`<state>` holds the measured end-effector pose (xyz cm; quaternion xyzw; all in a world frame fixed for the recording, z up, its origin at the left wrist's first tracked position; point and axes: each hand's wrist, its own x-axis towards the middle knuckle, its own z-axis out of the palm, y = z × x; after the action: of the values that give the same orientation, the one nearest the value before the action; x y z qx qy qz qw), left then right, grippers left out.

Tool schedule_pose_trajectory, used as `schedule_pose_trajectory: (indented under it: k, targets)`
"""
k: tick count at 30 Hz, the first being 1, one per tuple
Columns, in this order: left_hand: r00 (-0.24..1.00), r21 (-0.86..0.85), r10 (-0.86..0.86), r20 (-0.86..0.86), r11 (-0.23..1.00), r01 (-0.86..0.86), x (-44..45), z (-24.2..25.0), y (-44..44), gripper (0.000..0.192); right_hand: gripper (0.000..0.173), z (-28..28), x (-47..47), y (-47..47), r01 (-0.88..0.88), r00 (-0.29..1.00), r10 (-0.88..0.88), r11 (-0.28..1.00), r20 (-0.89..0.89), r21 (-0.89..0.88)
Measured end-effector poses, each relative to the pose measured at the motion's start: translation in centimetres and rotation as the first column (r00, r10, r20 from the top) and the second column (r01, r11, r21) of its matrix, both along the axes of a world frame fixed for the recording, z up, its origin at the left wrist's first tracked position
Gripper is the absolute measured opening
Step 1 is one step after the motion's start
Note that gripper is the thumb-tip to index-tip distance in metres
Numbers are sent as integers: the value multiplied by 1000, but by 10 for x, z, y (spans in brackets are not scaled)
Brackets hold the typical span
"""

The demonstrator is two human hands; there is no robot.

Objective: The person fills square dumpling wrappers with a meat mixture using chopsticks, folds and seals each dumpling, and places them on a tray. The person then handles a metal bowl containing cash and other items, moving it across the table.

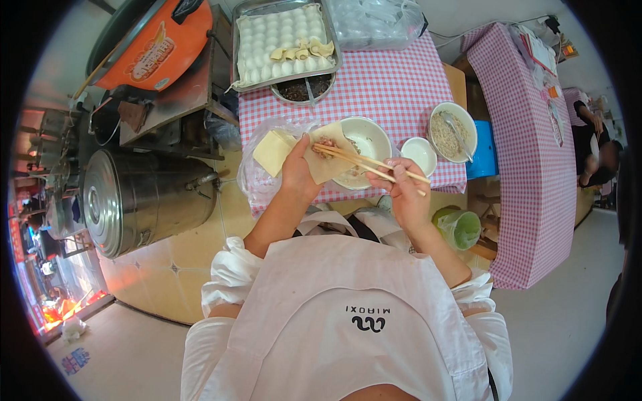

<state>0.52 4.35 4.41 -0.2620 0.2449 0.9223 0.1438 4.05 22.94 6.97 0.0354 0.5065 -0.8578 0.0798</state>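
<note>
My left hand (299, 172) holds a thin square dough wrapper (321, 168), with its fingers beneath and its thumb on the edge. Minced meat filling (327, 145) lies on the wrapper. My right hand (404, 188) grips wooden chopsticks (368, 163), whose tips touch the filling. Partly behind the wrapper stands a white bowl (373, 138) with bits of filling inside. A stack of square wrappers (271, 150) lies on clear plastic to the left. A small white bowl (419, 154) stands at the right, beside a larger bowl of pale, crumbly food (444, 135) with a metal spoon in it.
A metal tray (337, 60) of white rounded pieces and folded dough overlaps a bowl of dark food (296, 91) on the checkered table (396, 75). A large steel drum (160, 198) stands left, a green bin (459, 229) right. Another person (594, 145) is at the far right.
</note>
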Motion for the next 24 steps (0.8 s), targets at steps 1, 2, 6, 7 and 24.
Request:
schedule_pose_trajectory:
  k: [1,2,6,7,24]
  targets:
    - [1000,18,-1,1,1000,1,0,0,-1,45,21,-2,-3,4,-7,999,9,998,31,-58]
    - [1000,7,-8,-12,1000,8,0,1,-1,45,21,-4,-6,8,-12,998,19,993,62,-117]
    - [999,-16,-47,-23,999,47,1,5,-3,44,21,-15,-12,14,1,990,35,967,139,-254]
    - [997,0,-65,-45,998,65,1,6,-3,44,21,-18,-13,15,3,986,42,963,160,-271]
    - [1000,-2,-3,21,1000,3,-3,-1,-12,41,18,8,-56,31,-80,997,83,954,2,288]
